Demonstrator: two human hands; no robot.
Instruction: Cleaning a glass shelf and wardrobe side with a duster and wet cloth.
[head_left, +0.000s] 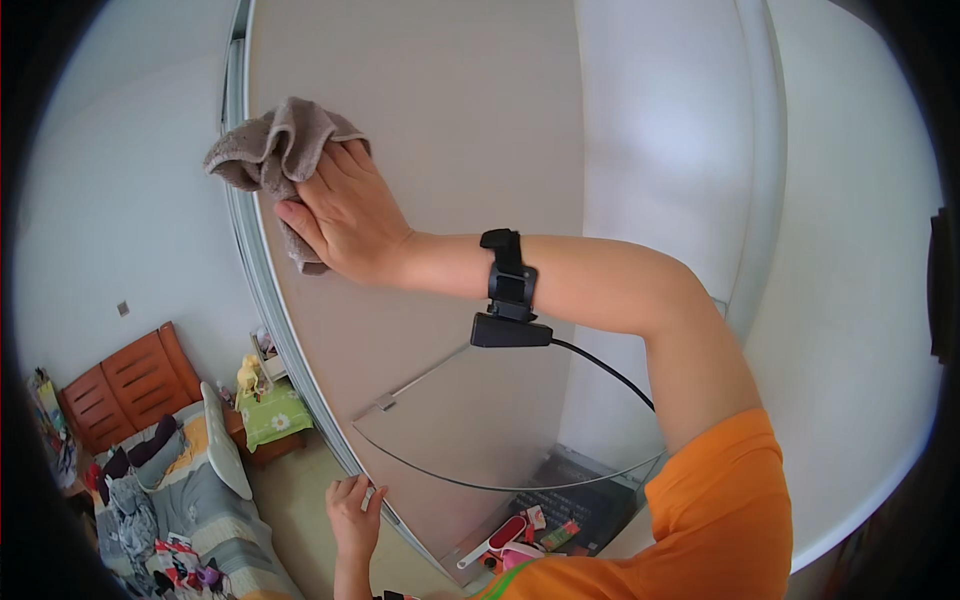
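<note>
My right hand (360, 217) presses a grey-brown terry cloth (289, 142) against a beige side panel (450, 135). The cloth bunches up above my fingers, and one fold hangs past the panel's left edge. My thumb lies over its lower part. Lower down, my left hand (354, 514) has its fingers curled at the metal-trimmed edge (371, 484) of the same panel. A black strap with a black device (511, 330) is fastened around my right forearm, and a cable runs from it.
Below my right arm, a curved glass shelf (502, 487) juts from the panel. Under it lie a red-and-white brush (506, 532), small packets (559, 535) and a dark box (581, 491). Leftward stand a bed (187, 502) with clothes and a nightstand with a green cloth (274, 416).
</note>
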